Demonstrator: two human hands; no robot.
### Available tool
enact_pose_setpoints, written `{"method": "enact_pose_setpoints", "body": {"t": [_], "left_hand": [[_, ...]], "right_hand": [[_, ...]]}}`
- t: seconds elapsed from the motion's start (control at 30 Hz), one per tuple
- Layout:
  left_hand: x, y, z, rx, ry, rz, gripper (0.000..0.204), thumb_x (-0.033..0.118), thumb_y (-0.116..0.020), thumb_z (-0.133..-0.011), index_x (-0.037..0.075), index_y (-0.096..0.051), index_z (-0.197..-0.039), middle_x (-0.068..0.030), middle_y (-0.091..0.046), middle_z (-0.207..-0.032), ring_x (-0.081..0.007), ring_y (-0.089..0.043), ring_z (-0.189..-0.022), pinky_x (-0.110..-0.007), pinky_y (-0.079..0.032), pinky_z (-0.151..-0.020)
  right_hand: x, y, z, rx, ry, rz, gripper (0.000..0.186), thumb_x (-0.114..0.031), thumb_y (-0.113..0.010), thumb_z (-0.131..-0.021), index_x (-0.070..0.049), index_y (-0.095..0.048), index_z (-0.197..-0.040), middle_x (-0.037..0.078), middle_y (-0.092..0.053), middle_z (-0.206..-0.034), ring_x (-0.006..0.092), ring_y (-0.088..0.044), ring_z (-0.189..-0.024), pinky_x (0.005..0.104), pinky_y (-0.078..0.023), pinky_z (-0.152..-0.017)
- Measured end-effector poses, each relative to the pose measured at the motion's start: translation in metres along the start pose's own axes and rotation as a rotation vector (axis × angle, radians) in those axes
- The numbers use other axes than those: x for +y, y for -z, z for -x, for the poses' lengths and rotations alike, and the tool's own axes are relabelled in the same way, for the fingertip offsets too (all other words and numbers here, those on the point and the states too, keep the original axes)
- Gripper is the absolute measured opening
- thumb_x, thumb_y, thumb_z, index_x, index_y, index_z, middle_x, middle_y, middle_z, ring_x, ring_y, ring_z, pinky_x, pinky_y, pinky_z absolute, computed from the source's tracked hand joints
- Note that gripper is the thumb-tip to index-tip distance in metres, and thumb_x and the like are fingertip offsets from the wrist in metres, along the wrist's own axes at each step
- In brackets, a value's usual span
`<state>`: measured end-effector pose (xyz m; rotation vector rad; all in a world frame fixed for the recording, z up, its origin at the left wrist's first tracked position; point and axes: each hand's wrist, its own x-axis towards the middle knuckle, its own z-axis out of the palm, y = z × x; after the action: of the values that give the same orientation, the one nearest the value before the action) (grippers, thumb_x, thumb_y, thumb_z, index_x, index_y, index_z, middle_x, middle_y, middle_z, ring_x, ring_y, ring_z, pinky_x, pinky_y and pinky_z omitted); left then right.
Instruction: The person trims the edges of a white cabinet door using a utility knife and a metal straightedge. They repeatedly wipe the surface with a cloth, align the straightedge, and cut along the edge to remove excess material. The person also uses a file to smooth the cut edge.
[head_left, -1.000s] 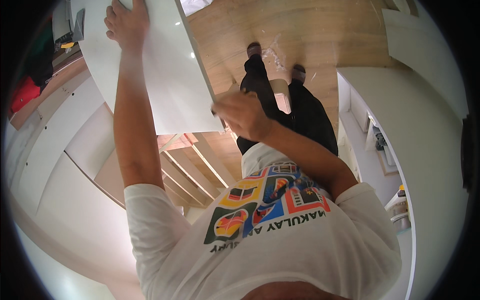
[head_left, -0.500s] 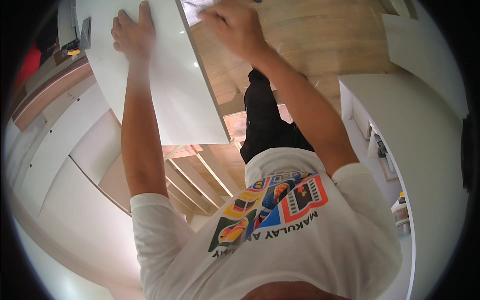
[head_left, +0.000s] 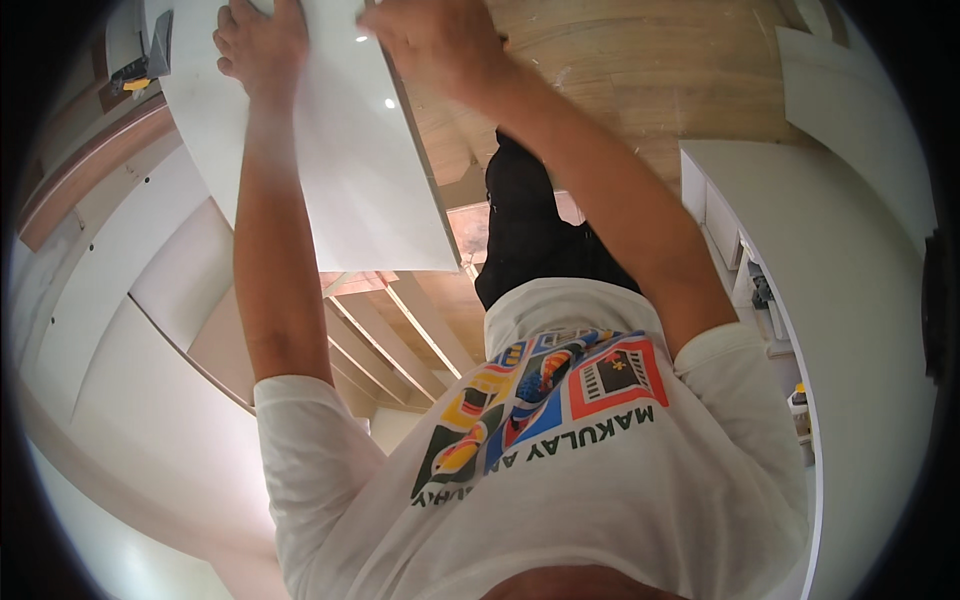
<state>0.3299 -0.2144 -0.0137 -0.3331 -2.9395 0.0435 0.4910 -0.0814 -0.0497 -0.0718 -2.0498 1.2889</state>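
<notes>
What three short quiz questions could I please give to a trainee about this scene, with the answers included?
1. True or false: the left hand rests on the white panel.
2. Which edge of the white panel is the right hand nearest to? (A) left (B) right (C) lower
3. Fill in the colour: the person wears a white printed T-shirt and ____ trousers.

Key: 1 true; 2 B; 3 black.
</notes>
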Motion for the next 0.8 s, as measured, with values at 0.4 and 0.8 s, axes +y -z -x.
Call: {"method": "enact_pose_setpoints", "body": {"t": [0.4, 0.8], "left_hand": [[-0.009, 0.014, -0.009, 0.028, -0.139, 0.256, 0.079, 0.064, -0.049, -0.091, 0.002, -0.051, -0.140, -0.0196, -0.048, -0.145, -0.0354, -0.043, -0.137, -0.046, -0.027, -0.115], [0.027, 0.098, 0.204, -0.196, -0.326, 0.149, 0.060, 0.025, -0.071, -0.084, 0.001, -0.053, -0.136, -0.0224, -0.047, -0.143, -0.0404, -0.050, -0.129, -0.045, -0.047, -0.101]], "right_hand": [[-0.136, 0.096, 0.202, -0.363, -0.150, -0.235, 0.019, -0.008, -0.066, -0.079, -0.005, -0.066, -0.097, 0.005, -0.062, -0.081, 0.0206, -0.067, -0.075, 0.0315, -0.053, -0.065], [-0.080, 0.168, 0.271, -0.123, -1.574, -0.599, 0.027, -0.016, -0.075, -0.086, 0.000, -0.066, -0.106, 0.004, -0.061, -0.080, 0.0117, -0.060, -0.066, 0.0261, -0.051, -0.058]]}}
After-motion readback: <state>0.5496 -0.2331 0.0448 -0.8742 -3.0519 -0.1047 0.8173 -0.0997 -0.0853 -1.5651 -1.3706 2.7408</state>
